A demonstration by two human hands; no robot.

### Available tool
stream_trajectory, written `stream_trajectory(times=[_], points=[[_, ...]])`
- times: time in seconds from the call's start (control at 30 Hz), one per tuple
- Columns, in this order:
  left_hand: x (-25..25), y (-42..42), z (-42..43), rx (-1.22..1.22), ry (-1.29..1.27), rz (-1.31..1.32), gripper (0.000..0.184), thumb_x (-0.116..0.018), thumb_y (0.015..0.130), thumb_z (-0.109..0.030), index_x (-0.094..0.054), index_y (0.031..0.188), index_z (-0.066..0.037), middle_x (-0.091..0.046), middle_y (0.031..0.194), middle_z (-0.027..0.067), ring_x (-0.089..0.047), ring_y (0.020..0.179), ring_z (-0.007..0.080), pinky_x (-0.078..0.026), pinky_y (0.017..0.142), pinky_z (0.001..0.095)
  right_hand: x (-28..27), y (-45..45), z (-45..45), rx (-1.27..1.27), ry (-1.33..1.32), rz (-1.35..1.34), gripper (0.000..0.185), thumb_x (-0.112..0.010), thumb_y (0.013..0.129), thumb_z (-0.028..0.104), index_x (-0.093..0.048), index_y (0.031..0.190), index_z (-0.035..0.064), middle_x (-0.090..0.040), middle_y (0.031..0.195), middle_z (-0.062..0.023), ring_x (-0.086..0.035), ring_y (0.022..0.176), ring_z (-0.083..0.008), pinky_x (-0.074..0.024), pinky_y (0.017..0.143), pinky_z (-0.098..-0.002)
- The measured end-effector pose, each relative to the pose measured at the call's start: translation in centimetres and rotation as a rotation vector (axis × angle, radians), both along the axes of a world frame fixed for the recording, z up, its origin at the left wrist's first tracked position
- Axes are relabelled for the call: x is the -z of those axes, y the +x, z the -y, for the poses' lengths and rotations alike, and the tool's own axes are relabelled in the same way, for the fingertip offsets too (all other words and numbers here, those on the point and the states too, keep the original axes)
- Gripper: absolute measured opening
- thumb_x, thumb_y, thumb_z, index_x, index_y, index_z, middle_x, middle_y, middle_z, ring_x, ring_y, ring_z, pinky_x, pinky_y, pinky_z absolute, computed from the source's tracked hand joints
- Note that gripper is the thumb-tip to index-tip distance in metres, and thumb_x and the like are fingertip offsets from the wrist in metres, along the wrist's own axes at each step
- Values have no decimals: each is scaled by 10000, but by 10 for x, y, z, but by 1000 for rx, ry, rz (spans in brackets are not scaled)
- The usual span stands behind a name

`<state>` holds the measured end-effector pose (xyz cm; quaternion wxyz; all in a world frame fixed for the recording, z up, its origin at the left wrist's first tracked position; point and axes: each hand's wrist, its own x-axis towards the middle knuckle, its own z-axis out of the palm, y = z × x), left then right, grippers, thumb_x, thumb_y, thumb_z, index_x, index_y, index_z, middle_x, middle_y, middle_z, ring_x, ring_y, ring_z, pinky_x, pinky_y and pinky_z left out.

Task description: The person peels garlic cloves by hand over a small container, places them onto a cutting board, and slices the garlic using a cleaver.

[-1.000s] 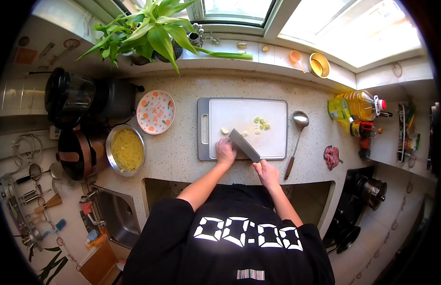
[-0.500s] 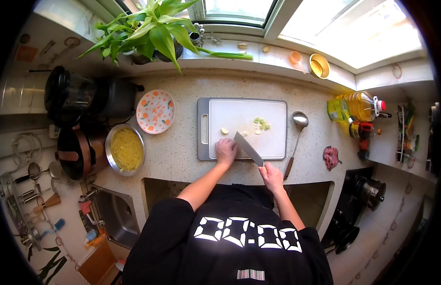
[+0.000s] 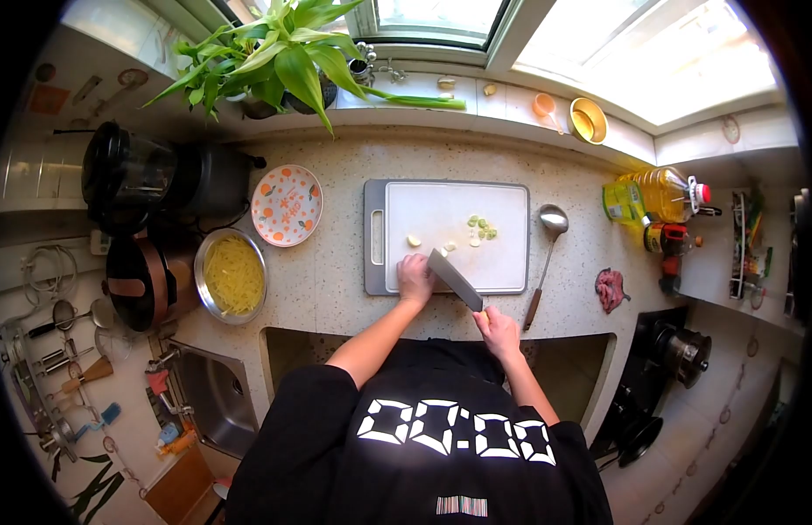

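Note:
My right hand is wrapped round the handle of a kitchen knife, its broad blade slanting up to the left over the cutting board. Beside the blade tip, my left hand rests on the board with its fingers curled together. Whatever they pinch is hidden beneath them. Small pale garlic slices lie just beyond the blade. A whole garlic clove sits above my left hand. Chopped green onion pieces are gathered right of the board's middle.
A steel ladle lies right of the board, near a crumpled reddish cloth. On the left are a patterned plate and a metal bowl of pale yellow shreds. Oil bottles stand at right, a sink lower left.
The knife and my right hand have shifted slightly left, bringing the blade closer to my left fingers. A pale slice now shows near the blade tip.

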<state>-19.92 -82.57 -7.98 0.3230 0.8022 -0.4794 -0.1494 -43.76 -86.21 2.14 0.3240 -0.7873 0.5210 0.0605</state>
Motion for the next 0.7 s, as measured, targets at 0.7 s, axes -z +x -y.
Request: stream_trajectory(times=[0.7], points=[[1,-1,1,-23,44,-15,163,-741,728,-119,-697,884,-135,-628,910,41,-573,934,293,-427,825,430,-1,23,18,-11,63,-50,528,-539,973,587,-602,888,70,-677,791,-244,-659,813,-470,-502,713,-558]])
